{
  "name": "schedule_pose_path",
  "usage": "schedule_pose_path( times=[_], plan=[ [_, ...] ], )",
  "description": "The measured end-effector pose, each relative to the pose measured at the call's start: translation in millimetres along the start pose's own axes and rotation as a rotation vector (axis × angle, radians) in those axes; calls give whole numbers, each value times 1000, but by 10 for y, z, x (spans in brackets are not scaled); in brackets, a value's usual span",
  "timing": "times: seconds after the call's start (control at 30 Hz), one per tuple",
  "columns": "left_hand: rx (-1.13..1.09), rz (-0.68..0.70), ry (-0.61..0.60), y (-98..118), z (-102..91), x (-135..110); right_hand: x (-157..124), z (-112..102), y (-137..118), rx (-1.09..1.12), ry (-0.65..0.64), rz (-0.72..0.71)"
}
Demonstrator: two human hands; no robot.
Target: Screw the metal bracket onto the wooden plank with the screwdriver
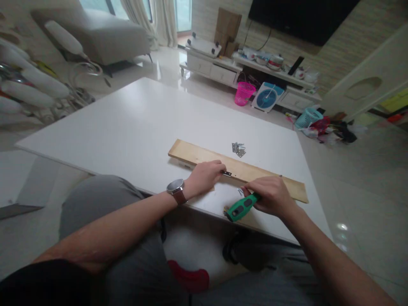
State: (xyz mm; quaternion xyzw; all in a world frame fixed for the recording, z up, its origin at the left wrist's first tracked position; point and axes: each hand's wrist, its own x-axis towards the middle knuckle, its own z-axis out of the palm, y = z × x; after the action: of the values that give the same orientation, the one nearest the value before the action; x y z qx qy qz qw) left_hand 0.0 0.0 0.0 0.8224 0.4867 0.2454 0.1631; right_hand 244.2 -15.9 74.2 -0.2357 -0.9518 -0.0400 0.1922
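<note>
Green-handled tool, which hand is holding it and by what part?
The right hand grips the green-and-black-handled tool by the front of its handle; the left hand only presses on the long pale wooden board.

Soft daylight reaches you from the windows (183,15) beyond the white table (127,127) — its top carries a pale sheen, and shadows on it are faint. Left of the table, objects smear into blur; straight lines bow outward from it toward the frame edges.

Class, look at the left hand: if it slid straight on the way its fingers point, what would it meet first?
The left hand would first meet the small dark metal piece on the wooden plank, right at its fingertips; whether they touch is unclear.
</note>
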Motion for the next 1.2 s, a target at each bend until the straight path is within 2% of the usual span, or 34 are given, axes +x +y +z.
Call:
schedule_pose_path(
  times=[0.4,0.67,1.2],
  plan=[
    [14,5,8,-16,23,-6,-17,4,7,0,-5,8],
    [37,60,17,4,-4,-11,35,19,0,7,-3,-6],
    [37,37,28,-5,23,-2,-22,-11,-10,-4,-15,8]
  ],
)
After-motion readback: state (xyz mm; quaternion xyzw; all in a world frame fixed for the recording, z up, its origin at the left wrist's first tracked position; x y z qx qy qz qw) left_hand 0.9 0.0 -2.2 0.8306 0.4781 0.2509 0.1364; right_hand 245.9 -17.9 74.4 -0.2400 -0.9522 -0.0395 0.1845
